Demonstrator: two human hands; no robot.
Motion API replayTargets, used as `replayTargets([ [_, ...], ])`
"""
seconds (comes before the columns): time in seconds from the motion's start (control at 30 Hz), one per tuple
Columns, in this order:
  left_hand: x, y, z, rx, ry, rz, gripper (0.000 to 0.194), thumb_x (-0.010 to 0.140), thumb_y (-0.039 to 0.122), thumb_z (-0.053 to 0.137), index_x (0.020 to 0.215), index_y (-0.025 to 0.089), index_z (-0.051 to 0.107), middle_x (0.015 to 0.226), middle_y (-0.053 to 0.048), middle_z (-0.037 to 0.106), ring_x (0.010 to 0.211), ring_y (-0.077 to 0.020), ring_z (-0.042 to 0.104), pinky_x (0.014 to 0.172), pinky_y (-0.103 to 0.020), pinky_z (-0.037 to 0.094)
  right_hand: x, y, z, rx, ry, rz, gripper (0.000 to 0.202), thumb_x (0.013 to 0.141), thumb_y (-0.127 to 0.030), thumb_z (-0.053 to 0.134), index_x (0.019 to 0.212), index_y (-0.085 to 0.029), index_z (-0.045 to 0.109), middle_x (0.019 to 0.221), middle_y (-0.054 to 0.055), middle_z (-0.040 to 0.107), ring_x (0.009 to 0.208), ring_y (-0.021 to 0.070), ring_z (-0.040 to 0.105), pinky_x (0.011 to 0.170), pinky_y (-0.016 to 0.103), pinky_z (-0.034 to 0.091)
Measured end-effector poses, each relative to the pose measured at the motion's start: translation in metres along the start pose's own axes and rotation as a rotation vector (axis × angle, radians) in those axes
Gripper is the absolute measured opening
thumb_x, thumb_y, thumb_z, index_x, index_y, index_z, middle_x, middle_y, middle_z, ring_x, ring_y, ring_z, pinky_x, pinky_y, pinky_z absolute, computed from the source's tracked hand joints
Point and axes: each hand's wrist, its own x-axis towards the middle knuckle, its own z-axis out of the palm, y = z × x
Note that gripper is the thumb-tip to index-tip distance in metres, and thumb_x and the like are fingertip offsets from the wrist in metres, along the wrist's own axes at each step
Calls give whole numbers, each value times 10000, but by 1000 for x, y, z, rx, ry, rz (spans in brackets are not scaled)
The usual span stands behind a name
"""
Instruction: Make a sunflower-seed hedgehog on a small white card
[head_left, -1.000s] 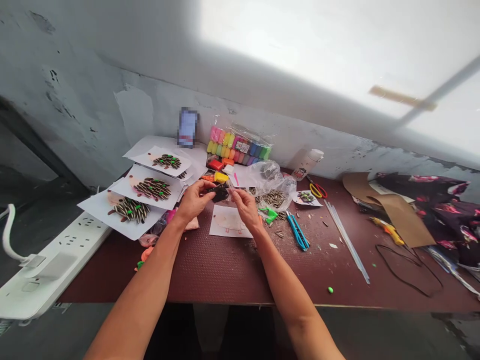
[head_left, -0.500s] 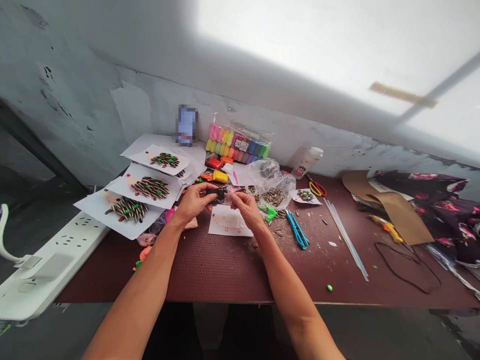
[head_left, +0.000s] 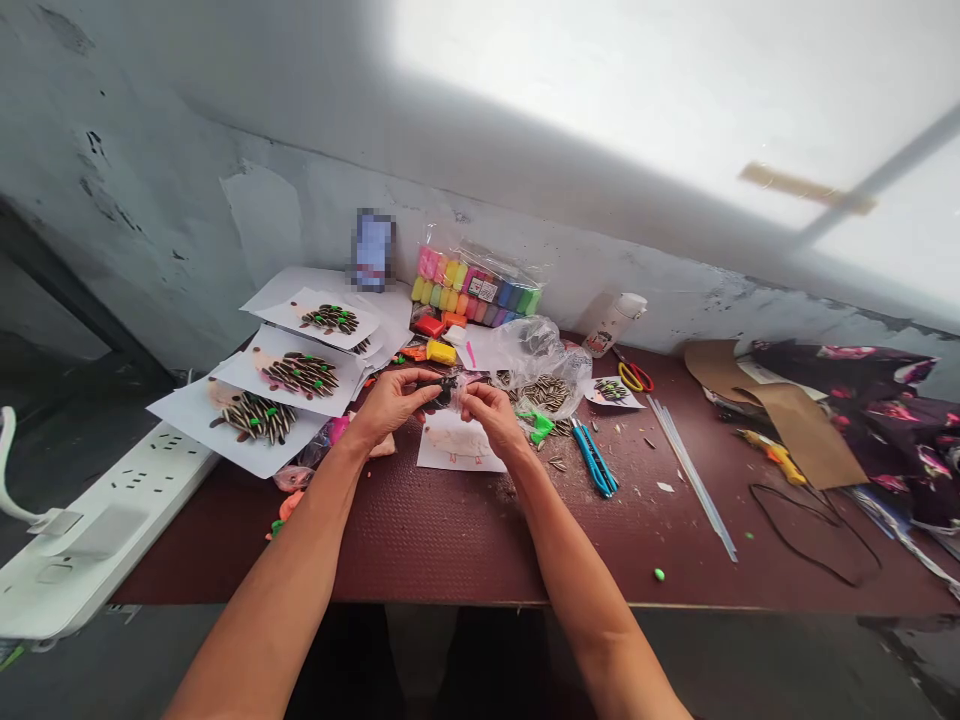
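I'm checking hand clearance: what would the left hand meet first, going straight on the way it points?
Past the dark packet it holds, the left hand would probably meet the right hand first, just across from it; depth is unclear in this single view.

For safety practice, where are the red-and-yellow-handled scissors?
In the head view, the scissors lie right of the right hand, beside the white cylindrical bottle.

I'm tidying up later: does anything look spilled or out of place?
Yes: loose striped seeds lie scattered beside the blue cutter, strayed from their heap, and a green blob sits alone near the front edge of the table.
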Motion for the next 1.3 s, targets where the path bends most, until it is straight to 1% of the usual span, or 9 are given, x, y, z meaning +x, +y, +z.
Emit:
replayTargets([
  [0.17,0,-3,0,76,-18,-11,423,652,511,820,832,149,696,775,-32,691,630,-154,613,486,-252,519,0,3,1,-1,-27,3,329,701,-481,801,748,-204,629,623,-45,582,561,94,501,590,248,427],
  [0.33,-1,-1,0,70,-60,23,365,662,469,812,788,152,683,767,-30,689,699,-157,644,606,-267,556,5,11,-1,-14,-29,-30,362,706,-515,806,747,-213,611,628,-43,579,575,100,505,585,247,429],
  [0.43,-3,3,1,40,-91,-49,421,653,468,804,922,153,730,849,-54,715,711,-173,650,526,-254,535,6,14,-2,-46,-63,-61,391,654,-504,850,831,-218,650,670,-44,582,593,106,498,576,246,418],
  [0.57,-5,4,1,76,-99,-80,418,647,463,798,908,139,759,828,-68,714,645,-154,608,439,-219,466,4,15,-3,-170,-22,-182,332,731,-430,811,980,-222,739,708,-32,583,609,109,476,578,246,399],
  [0.67,-4,2,2,106,-91,-87,409,654,474,796,878,133,761,797,-66,712,615,-142,591,440,-215,455,2,17,-5,-286,5,-264,250,794,-400,766,967,-220,780,738,-11,613,626,116,479,585,249,402],
  [0.9,-4,2,1,207,-109,-35,396,722,537,732,803,149,723,751,-44,701,682,-165,623,581,-253,495,4,22,-10,-414,-12,-281,257,858,-388,718,996,-188,804,755,16,687,648,134,549,614,257,445],
  [1.07,0,-2,-2,314,-135,31,401,766,549,678,779,152,736,746,-45,710,698,-172,614,636,-268,479,0,15,-11,-591,-24,-423,194,895,-324,689,994,-201,801,824,37,722,684,143,581,680,267,476],
  [1.17,1,-5,-1,314,-142,53,395,773,547,679,750,156,729,734,-43,701,690,-167,600,631,-267,481,-3,11,-10,-673,-17,-462,148,915,-274,662,965,-223,792,840,39,703,717,152,593,718,275,473],
  [1.3,-2,-5,3,221,-156,-5,428,746,589,716,734,161,707,707,-31,663,636,-153,580,563,-265,519,-8,10,-6,-754,3,-457,132,891,-213,656,940,-243,775,817,20,669,716,157,587,729,277,448],
])
